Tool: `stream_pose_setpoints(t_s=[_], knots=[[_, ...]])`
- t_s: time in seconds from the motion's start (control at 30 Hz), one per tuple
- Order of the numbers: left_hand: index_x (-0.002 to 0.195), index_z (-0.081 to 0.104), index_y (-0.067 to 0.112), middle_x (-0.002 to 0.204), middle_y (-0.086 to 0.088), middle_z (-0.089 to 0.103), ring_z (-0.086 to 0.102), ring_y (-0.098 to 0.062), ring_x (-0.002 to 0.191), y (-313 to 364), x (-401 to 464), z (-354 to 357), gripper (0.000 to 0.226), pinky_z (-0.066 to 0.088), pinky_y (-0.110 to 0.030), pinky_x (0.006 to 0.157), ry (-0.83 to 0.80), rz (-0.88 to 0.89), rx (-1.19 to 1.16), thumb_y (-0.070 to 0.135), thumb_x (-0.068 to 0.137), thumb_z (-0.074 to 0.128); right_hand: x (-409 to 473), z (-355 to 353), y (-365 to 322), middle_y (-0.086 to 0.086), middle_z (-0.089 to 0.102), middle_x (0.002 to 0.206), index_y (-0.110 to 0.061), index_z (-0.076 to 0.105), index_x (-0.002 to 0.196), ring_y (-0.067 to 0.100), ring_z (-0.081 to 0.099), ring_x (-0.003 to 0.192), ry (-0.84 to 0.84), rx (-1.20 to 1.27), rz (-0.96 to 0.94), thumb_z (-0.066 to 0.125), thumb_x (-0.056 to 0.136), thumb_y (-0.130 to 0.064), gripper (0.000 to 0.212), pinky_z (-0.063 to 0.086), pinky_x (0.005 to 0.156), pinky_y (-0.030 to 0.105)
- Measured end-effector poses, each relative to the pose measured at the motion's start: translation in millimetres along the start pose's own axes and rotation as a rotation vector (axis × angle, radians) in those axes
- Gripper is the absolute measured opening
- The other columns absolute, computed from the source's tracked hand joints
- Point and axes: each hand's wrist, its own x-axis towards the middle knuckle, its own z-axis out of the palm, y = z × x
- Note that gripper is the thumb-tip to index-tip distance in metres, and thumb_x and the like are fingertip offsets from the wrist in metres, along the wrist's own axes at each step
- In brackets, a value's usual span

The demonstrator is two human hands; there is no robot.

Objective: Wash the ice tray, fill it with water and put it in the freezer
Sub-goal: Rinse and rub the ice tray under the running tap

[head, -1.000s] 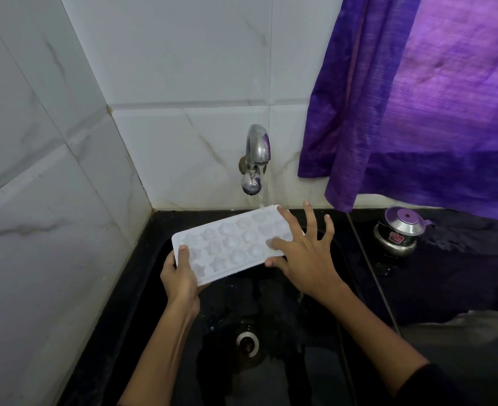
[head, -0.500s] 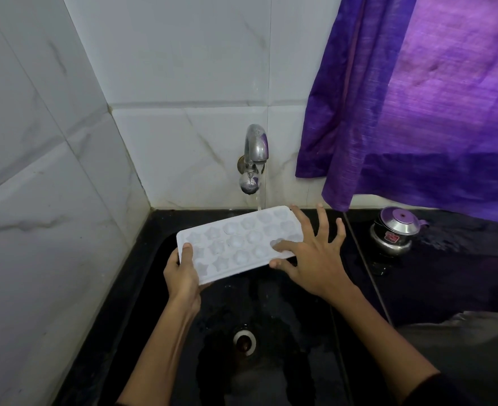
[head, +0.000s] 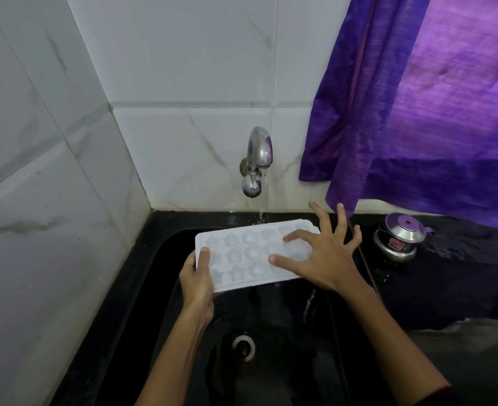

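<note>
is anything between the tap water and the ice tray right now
Nothing visible. The thin stream from the tap falls straight to the far edge of the ice tray. The left hand grips its near-left corner; the right hand, fingers spread, rests on its right end.

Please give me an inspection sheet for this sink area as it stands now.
Surface: black sink, wet; drain open.
Job's things: white ice tray held over the sink; tap running onto its far edge.
Clutter: small steel pot on the black counter.
Hands: left hand grips the tray's near end; right hand spread over the cavities.
Cables: nothing seen.
Surroundings: white tiled walls; purple curtain.
</note>
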Motion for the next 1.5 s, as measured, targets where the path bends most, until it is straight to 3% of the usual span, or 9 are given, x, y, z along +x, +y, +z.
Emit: stream_pose_setpoints(t_s=[0.3, 0.4, 0.5, 0.73, 0.87, 1.07, 1.23, 1.33, 1.5], knots=[[0.120, 0.056, 0.013, 0.101, -0.003, 0.065, 0.065, -0.019, 0.086, 8.6, 3.9, 10.0, 0.028, 0.053, -0.032, 0.064, -0.006, 0.029, -0.024, 0.027, 0.098, 0.047, 38.6, 15.4, -24.6, -0.010, -0.005, 0.158, -0.051, 0.056, 0.115, 0.027, -0.029, 0.139, -0.079, -0.131, -0.107, 0.014, 0.054, -0.095, 0.086, -0.031, 0.097, 0.056], [0.122, 0.055, 0.014, 0.106, -0.005, 0.064, 0.064, -0.021, 0.089, 12.3, 10.7, 7.7, 0.029, 0.054, -0.035, 0.067, 0.022, 0.045, -0.016, 0.027, 0.098, 0.047, 42.8, 17.5, -29.0, -0.009, -0.001, 0.159, -0.049, 0.059, 0.110, 0.028, -0.027, 0.140, -0.014, -0.162, -0.150, 0.012, 0.051, -0.096, 0.089, -0.038, 0.090, 0.050], [0.120, 0.056, 0.015, 0.101, -0.003, 0.065, 0.065, -0.021, 0.088, 13.0, 13.9, 8.1, 0.027, 0.055, -0.035, 0.068, 0.013, 0.048, -0.009, 0.028, 0.098, 0.047, 45.8, 22.7, -32.7, -0.006, 0.008, 0.159, -0.046, 0.065, 0.099, 0.030, -0.019, 0.143, 0.086, -0.163, -0.179, 0.005, 0.052, -0.096, 0.091, -0.032, 0.097, 0.053], [0.121, 0.055, 0.015, 0.096, 0.001, 0.064, 0.064, -0.018, 0.085, 11.6, 13.2, 4.6, 0.027, 0.054, -0.032, 0.065, -0.003, 0.056, 0.015, 0.027, 0.098, 0.046, 46.1, 27.6, -28.1, -0.004, 0.014, 0.158, -0.047, 0.067, 0.092, 0.031, -0.016, 0.143, 0.109, -0.192, -0.231, 0.013, 0.055, -0.096, 0.082, -0.027, 0.101, 0.057], [0.118, 0.054, 0.017, 0.097, 0.000, 0.064, 0.065, -0.019, 0.085, 11.4, 12.4, 4.8, 0.024, 0.054, -0.033, 0.065, -0.021, 0.020, -0.001, 0.028, 0.098, 0.046, 43.7, 30.1, -29.5, 0.000, 0.027, 0.154, -0.045, 0.069, 0.087, 0.035, 0.000, 0.144, 0.143, -0.174, -0.234, 0.017, 0.059, -0.095, 0.078, -0.020, 0.105, 0.058], [0.114, 0.057, 0.016, 0.101, -0.005, 0.066, 0.065, -0.022, 0.086, 5.2, 10.5, 0.6, 0.022, 0.054, -0.033, 0.064, -0.006, 0.020, 0.004, 0.027, 0.098, 0.047, 42.5, 25.4, -21.8, -0.006, 0.004, 0.159, -0.048, 0.064, 0.102, 0.028, -0.025, 0.141, 0.062, -0.245, -0.252, 0.019, 0.053, -0.096, 0.082, -0.035, 0.095, 0.055], [0.121, 0.055, 0.012, 0.105, -0.007, 0.066, 0.065, -0.023, 0.089, 8.8, 13.6, 4.0, 0.030, 0.054, -0.032, 0.063, -0.006, 0.001, -0.001, 0.029, 0.098, 0.047, 42.3, 28.1, -24.2, -0.005, 0.012, 0.158, -0.047, 0.063, 0.107, 0.030, -0.017, 0.143, 0.089, -0.196, -0.273, 0.009, 0.051, -0.098, 0.093, -0.027, 0.102, 0.057], [0.121, 0.056, 0.011, 0.103, -0.006, 0.066, 0.065, -0.021, 0.087, 9.8, 13.4, 4.4, 0.030, 0.053, -0.031, 0.062, 0.011, 0.021, -0.005, 0.028, 0.098, 0.047, 40.6, 21.3, -22.2, -0.009, -0.001, 0.158, -0.049, 0.056, 0.115, 0.025, -0.030, 0.139, 0.015, -0.177, -0.235, 0.022, 0.051, -0.096, 0.087, -0.032, 0.097, 0.052], [0.111, 0.055, 0.016, 0.098, -0.003, 0.065, 0.064, -0.019, 0.084, 15.4, 19.0, 4.1, 0.019, 0.051, -0.030, 0.062, 0.038, 0.034, -0.028, 0.027, 0.099, 0.045, 29.0, 21.0, -18.4, -0.007, 0.005, 0.156, -0.046, 0.048, 0.116, 0.024, -0.024, 0.140, 0.048, -0.096, -0.221, 0.031, 0.049, -0.096, 0.086, -0.021, 0.104, 0.056]])
